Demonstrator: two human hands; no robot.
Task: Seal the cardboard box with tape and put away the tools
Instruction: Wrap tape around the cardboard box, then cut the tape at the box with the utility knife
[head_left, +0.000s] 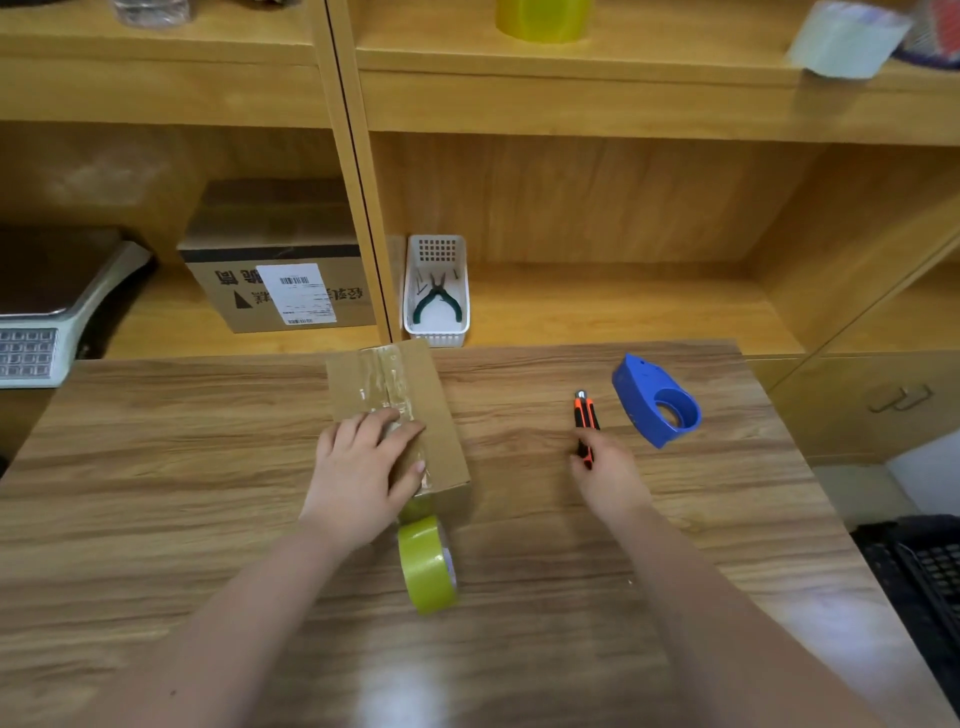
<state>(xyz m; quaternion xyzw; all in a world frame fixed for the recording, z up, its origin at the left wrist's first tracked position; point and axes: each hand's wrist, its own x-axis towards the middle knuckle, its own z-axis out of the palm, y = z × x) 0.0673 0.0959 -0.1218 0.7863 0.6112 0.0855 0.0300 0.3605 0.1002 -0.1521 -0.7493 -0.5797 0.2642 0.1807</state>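
Note:
A small cardboard box (439, 410) lies on the wooden table (208, 467), with clear tape along its top seam. My left hand (363, 467) presses flat on the box's near end, fingers spread. A yellow-green tape roll (427, 564) stands on edge just in front of the box, its strip still running up to the box. My right hand (605, 470) closes around the near end of an orange and black utility knife (586, 415) lying on the table. A blue tape dispenser (655, 401) lies to the right of the knife.
A white basket (413, 306) holding green-handled pliers (437, 301) sits on the shelf behind the table. A larger labelled carton (275, 280) and a scale (47, 312) are at left. A black crate (919, 577) stands at right.

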